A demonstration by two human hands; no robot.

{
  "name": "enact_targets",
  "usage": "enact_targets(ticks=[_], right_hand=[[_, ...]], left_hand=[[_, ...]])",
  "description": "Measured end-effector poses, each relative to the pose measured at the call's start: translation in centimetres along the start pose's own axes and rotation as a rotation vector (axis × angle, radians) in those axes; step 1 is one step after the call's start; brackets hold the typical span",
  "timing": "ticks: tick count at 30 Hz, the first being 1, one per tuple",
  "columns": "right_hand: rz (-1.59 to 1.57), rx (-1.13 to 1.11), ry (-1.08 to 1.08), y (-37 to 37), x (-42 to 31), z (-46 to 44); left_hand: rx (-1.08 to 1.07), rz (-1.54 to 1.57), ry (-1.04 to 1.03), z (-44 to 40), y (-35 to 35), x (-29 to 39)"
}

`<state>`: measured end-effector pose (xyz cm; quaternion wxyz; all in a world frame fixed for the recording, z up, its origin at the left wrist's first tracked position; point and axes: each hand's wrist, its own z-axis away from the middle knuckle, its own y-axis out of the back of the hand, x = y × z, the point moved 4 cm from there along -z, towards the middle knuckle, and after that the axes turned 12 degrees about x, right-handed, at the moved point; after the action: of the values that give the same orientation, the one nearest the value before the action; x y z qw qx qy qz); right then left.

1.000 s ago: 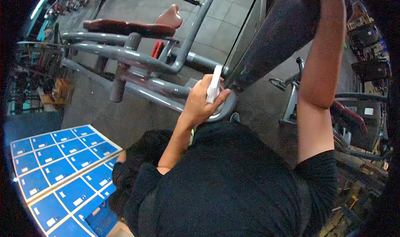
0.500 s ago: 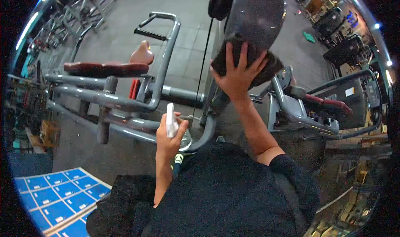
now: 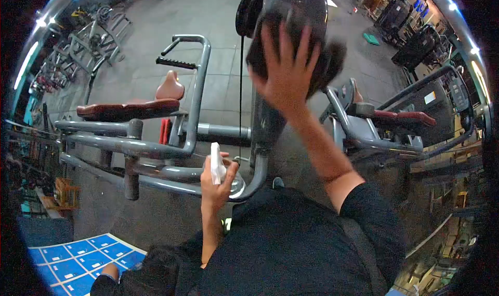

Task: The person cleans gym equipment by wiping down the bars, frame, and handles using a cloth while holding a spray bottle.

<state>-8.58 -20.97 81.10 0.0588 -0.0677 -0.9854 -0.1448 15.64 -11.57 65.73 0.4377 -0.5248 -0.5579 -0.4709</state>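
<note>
My left hand (image 3: 217,184) is wrapped round a white spray bottle (image 3: 217,163), its white head upright above the fingers and its clear body low beside the palm. Further up, my right hand (image 3: 288,69) lies with fingers spread on a dark cloth (image 3: 328,62), pressed against the dark upper housing (image 3: 297,7) of a gym machine. The cloth and hand are smeared by motion. The machine's grey tubular frame (image 3: 130,144) runs to the left, with a brown padded seat (image 3: 130,110) above it.
Another machine with a red-brown pad (image 3: 403,117) stands at the right. Blue lockers (image 3: 83,259) are at the lower left, where another person's arm (image 3: 110,271) and dark hair show close by. A green object (image 3: 370,38) lies on the floor (image 3: 218,15) beyond.
My right hand has come from a raised arm position onto the housing with the cloth, then slid slightly up and left. The view has shifted; my left hand keeps hold of the bottle.
</note>
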Motion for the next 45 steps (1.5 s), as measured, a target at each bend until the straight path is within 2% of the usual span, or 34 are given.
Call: enact_targets(ticks=[2,3,6,7,8,9,10,12,14,15,17,20,21,22,23,25,26,28,29,31,32,34,35,37,39,41,43,45], right_hand=[[0.024,-0.125,0.142,-2.3,-1.3,10.0],[0.018,-0.109,0.155,-2.5,-0.8,9.2],[0.016,-0.257,0.32,-1.8,-1.0,6.9],[-0.131,-0.251,0.238,-2.0,-0.3,5.0],[-0.294,-0.255,0.158,-2.1,0.2,3.4],[-0.238,-0.204,0.116,-1.3,0.1,1.2],[-0.487,-0.13,0.078,-2.7,1.1,-0.2],[-0.203,0.005,0.198,0.2,0.6,-5.7],[-0.169,0.066,0.199,-0.6,1.5,-7.8],[-0.124,0.127,0.171,-0.7,1.3,-8.2],[-0.149,0.131,0.253,-2.8,2.3,-7.5],[-0.255,0.145,0.215,-2.4,0.4,-4.5],[-0.264,0.148,0.213,-1.2,-0.6,-2.8],[-0.122,0.049,0.181,-0.2,-2.3,-0.7],[0.019,-0.046,0.144,0.4,-2.8,1.9],[-0.404,0.063,0.015,-2.0,-0.8,7.3],[-0.436,0.068,-0.003,-1.7,-0.5,8.7],[-0.598,0.164,-0.099,-1.2,-0.4,9.0],[-0.707,0.244,-0.187,0.0,-1.0,9.0],[-0.769,0.196,-0.596,1.6,-2.9,8.4],[-0.767,0.205,-0.601,1.8,-3.3,8.5],[-1.081,0.171,-0.87,1.3,-4.1,9.1],[-1.082,0.178,-0.863,1.0,-5.6,8.9],[-1.266,0.366,-0.997,0.7,-8.5,8.4],[-1.013,0.061,-0.842,-1.0,-10.3,12.4],[-1.338,-0.149,-0.643,-0.3,-18.3,4.9],[-1.516,-0.248,-0.251,-0.2,-25.6,0.9],[-1.317,-0.507,-0.081,-1.3,-32.1,1.5]], left_hand=[[-0.001,-0.027,-0.007,0.5,0.1,0.1],[0.015,-0.018,-0.018,0.1,0.0,0.5],[0.024,-0.029,0.104,1.1,0.9,0.0],[0.02,-0.085,0.103,1.0,1.1,1.0],[0.023,-0.162,-0.017,0.6,1.1,1.2],[0.037,-0.258,-0.116,0.5,1.5,1.3],[0.032,-0.231,-0.084,0.6,1.9,2.0],[0.058,-0.25,-0.083,0.7,2.7,3.1],[0.086,-0.32,-0.119,1.1,3.7,3.6],[0.097,-0.337,-0.139,1.3,4.0,3.9],[0.111,-0.289,-0.07,1.8,5.2,4.1],[0.162,-0.271,-0.049,2.8,6.5,3.3],[0.191,-0.172,0.049,3.1,6.7,3.6],[0.222,-0.069,0.144,3.1,7.0,3.5],[0.234,-0.076,0.136,3.4,7.2,3.4],[0.267,-0.09,0.076,3.6,7.8,2.7],[0.293,-0.018,0.158,3.5,8.0,4.0],[0.357,0.0,0.134,3.1,9.1,4.1],[0.367,0.01,0.107,2.7,9.8,4.3],[0.362,0.032,0.108,1.9,10.8,5.1],[0.363,0.029,0.092,1.5,11.6,5.3],[0.376,0.088,0.091,0.6,13.3,5.4],[0.368,0.171,0.051,0.2,14.5,5.1],[0.381,0.171,0.029,-0.6,16.4,7.0],[0.394,0.306,-0.035,-1.6,19.3,6.8],[0.349,0.29,-0.023,-2.6,23.5,6.5],[0.357,0.291,-0.066,-3.7,27.7,5.5],[0.376,0.292,-0.066,-4.8,32.1,4.7]])
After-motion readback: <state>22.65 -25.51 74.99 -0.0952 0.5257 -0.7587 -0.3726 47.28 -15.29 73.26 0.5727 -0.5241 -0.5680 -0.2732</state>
